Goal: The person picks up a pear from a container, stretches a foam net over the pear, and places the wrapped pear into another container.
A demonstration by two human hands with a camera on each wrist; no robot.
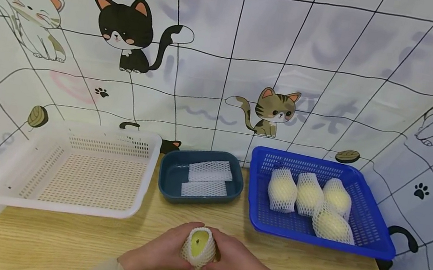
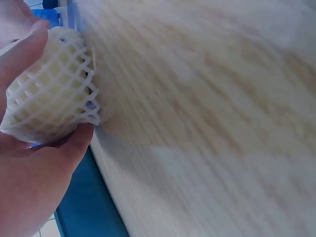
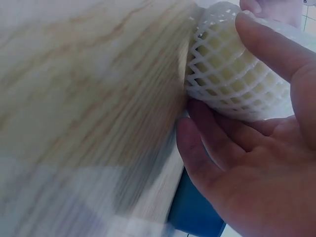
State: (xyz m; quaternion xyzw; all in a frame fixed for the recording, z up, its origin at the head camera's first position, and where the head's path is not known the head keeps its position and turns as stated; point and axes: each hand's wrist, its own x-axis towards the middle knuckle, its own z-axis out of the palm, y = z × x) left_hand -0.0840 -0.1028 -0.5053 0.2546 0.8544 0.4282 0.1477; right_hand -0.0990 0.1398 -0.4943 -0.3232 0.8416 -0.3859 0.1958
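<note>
A yellow-green pear (image 1: 198, 241) stands on the table with its stem end up, inside a white foam net sleeve (image 1: 200, 261) whose mouth leaves the top bare. From the left, my left hand (image 1: 168, 246) holds the netted pear between thumb and fingers. My right hand (image 1: 237, 260) grips it from the opposite side. Both wrist views show the net's mesh wrapped around the pear, with fingers low near the table top. In the right wrist view, the thumb (image 3: 269, 47) presses on the net.
A white basket (image 1: 144, 189) stands at the back left. Between the baskets, a dark teal tray (image 1: 165, 188) holds flat foam net sleeves (image 1: 210, 172). At the right, a blue basket (image 1: 271, 221) contains several netted pears (image 1: 282, 190). A cat-print cloth (image 1: 209, 72) hangs behind.
</note>
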